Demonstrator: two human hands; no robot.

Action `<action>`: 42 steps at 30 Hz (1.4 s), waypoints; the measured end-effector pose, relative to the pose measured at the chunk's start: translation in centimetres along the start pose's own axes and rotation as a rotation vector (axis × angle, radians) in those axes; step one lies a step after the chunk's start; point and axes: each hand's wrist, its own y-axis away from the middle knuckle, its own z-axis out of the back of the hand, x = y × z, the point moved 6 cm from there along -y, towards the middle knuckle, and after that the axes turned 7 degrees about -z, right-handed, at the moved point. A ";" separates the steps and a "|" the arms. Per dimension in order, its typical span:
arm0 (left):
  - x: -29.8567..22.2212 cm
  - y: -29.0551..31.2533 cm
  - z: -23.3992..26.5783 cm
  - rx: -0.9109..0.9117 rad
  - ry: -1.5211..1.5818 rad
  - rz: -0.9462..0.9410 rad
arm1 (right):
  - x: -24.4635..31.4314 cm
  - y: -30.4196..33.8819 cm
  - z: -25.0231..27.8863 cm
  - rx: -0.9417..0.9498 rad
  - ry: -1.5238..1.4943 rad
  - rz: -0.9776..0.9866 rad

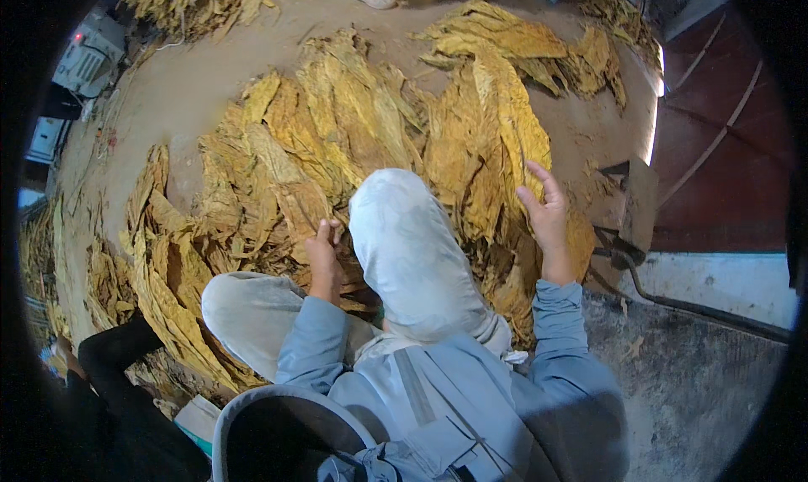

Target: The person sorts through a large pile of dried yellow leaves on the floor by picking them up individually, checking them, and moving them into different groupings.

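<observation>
My left hand [324, 255] is closed, with its fingertips pinching the stem end of a dried tobacco leaf [290, 179]. This brownish-yellow leaf stretches away over the heap. On the right, my right hand [549, 217] has its thumb and fingers apart. Its fingertips are close beside the stem of a bright yellow tobacco leaf [513, 112]; I see no firm grip on it. A wide heap of wrinkled yellow-brown tobacco leaves [353, 103] fans out in front of my knees and between my hands.
More leaves lie in piles at the far left [194, 2] and far right [539, 49]. A white machine [91, 53] with a red light stands at upper left. Another person's dark sleeve [122, 343] is at lower left. A dark red panel [715, 145] and a black pipe [699, 309] are at right.
</observation>
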 end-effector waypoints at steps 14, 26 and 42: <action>-1.7 -0.3 -2.0 0.026 0.005 -0.056 | -3.2 0.9 -0.2 -0.103 -0.118 -0.124; -17.4 2.3 -13.2 0.541 -0.242 -0.374 | 10.5 3.1 -7.5 0.236 0.048 0.285; -12.7 -1.5 -11.6 0.509 0.028 0.111 | 11.2 -0.3 -5.8 0.237 -1.066 -0.107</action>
